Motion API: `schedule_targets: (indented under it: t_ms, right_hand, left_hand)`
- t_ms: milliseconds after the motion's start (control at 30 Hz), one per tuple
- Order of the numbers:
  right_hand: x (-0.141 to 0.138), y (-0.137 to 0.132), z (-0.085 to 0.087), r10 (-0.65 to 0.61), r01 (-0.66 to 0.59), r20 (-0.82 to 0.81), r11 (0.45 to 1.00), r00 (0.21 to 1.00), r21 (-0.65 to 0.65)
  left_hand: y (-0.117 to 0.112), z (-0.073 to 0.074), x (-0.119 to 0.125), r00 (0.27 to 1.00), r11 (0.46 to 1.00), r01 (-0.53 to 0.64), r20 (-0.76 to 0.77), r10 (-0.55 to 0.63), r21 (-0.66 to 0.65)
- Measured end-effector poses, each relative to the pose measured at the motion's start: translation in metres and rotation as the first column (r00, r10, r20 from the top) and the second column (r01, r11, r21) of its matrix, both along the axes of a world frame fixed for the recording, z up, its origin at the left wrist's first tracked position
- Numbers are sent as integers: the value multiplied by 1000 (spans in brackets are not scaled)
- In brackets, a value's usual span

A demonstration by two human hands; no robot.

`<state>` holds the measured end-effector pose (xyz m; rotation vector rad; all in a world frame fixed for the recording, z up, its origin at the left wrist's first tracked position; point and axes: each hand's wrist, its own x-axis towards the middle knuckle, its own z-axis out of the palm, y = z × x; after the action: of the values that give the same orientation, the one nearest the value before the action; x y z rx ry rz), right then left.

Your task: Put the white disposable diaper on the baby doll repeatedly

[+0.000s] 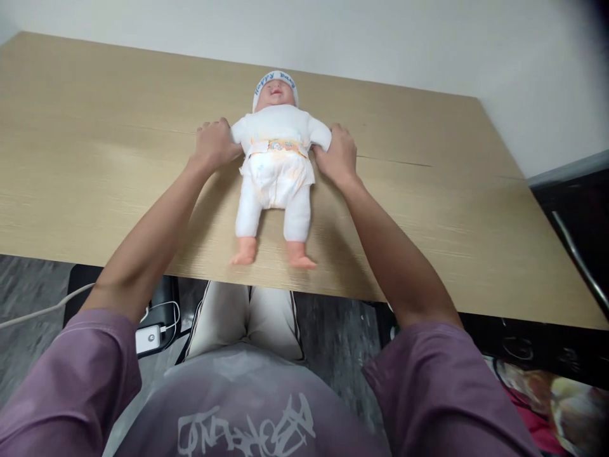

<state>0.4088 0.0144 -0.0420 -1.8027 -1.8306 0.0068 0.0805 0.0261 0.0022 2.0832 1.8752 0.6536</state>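
Observation:
A baby doll [276, 171] in white clothes, a white cap and a diaper lies on its back on the wooden table [95, 158], head toward the wall, bare feet toward me. My left hand [214, 145] is closed around the doll's arm on the left side. My right hand [339, 155] is closed on the doll's other arm, at its sleeve. Both my forearms reach across the table's front edge.
The table runs up to a white wall [380, 38]. A dark object with a metal bar [578, 254] stands at the right. Under the table lie a white cable and a charger [148, 336] on the floor. Colourful things [561, 393] sit at lower right.

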Motion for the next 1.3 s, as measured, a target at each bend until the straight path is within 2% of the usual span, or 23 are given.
schedule_targets:
  t_ms: [67,133,200,233,300,367,433,467,533,600,700,800,933,1033,1100,1167,1200,1233,1300]
  right_hand:
    - [0,-26,21,23,-23,-2,1000,1000,20]
    - [3,-69,47,66,-65,-30,997,997,37]
    - [5,-125,73,160,-156,-58,985,985,70]
    - [6,-157,83,249,-242,-64,965,966,99]
    - [4,-223,97,332,-318,-76,936,940,153]
    - [-1,-287,100,372,-358,-103,925,923,129]
    - [-8,-343,93,415,-410,-105,910,904,65]
    - [-12,-366,86,421,-419,-99,907,902,40]
    - [-21,-401,69,448,-454,-107,890,888,-38]
    - [-32,-421,49,470,-481,-119,872,875,-91]
    - [-51,-430,19,456,-468,-107,872,883,-145]
    - [-71,-423,-6,453,-461,-85,864,887,-203]
    - [-90,-407,-36,476,-483,-96,833,874,-269]
    - [-93,-394,-62,491,-528,-194,795,849,-300]
    - [-90,-386,-81,489,-565,-296,773,820,-289]
    - [-83,-381,-97,474,-582,-379,773,795,-253]
    - [-80,-380,-102,463,-582,-410,779,786,-234]
    - [-77,-381,-105,452,-579,-436,786,778,-218]
    - [-72,-387,-105,425,-570,-485,797,764,-199]
  left_hand:
    - [-39,8,-2,998,1000,17,61,-17,5]
    - [-101,17,-8,995,1000,17,102,-15,-13]
    - [-180,21,-14,992,995,33,128,-21,-92]
    - [-223,21,-18,984,985,78,173,-51,-152]
    - [-308,11,-25,959,923,193,265,-104,-334]
    - [-384,-7,-34,939,829,277,321,-126,-486]
    - [-445,-30,-43,917,760,342,372,-142,-553]
    - [-468,-41,-49,914,726,357,381,-141,-588]
    - [-501,-58,-61,927,694,332,358,-114,-639]
    - [-516,-68,-74,949,679,280,304,-88,-678]
    - [-514,-74,-90,958,649,260,275,-81,-715]
    - [-503,-80,-99,949,614,289,305,-82,-734]
    - [-496,-95,-100,970,582,232,230,-79,-779]
    - [-498,-104,-99,978,552,204,190,-84,-808]
    - [-501,-104,-106,971,549,225,229,-61,-805]
    - [-505,-99,-127,940,552,300,339,-34,-778]
    - [-507,-95,-145,914,539,351,405,-20,-766]
    - [-509,-92,-168,886,503,401,464,0,-766]
    - [-512,-89,-226,852,365,456,517,87,-812]
